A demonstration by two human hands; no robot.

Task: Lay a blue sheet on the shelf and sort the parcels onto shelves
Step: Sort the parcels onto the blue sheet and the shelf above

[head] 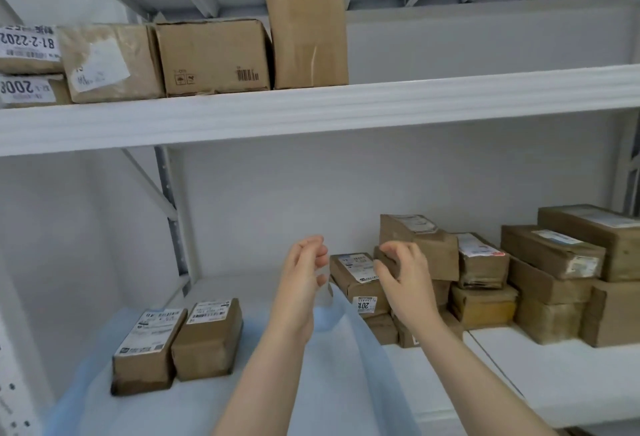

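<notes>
My left grip [304,283] has its fingertips drawn together, and it seems to pinch the raised edge of the thin pale-blue sheet [346,383], which tents up to it. The pinch itself is blurred. My right grip [407,279] curls fingers and thumb round the near end of a small brown cardboard parcel [383,256] at the left edge of the stacked pile of brown parcels [485,304].

The sheet lies over the left part of the white lower shelf [554,366]. Its right edge reaches the foot of the pile. A pair of labelled brown parcels [207,342] already stands on the sheet, side by side and touching.

I judge the sheet to be light and limp, likely to slide and wrinkle, so I would hold it at the edge and draw it flat. The parcel looks stiff and taped, probably not heavy. A larger parcel sits on the pile just beside it, so I would hold it across its short end and slide it out level, or the stack may shift.

Further out, the white upper shelf [346,106] holds larger worn cardboard boxes [214,58].
</notes>
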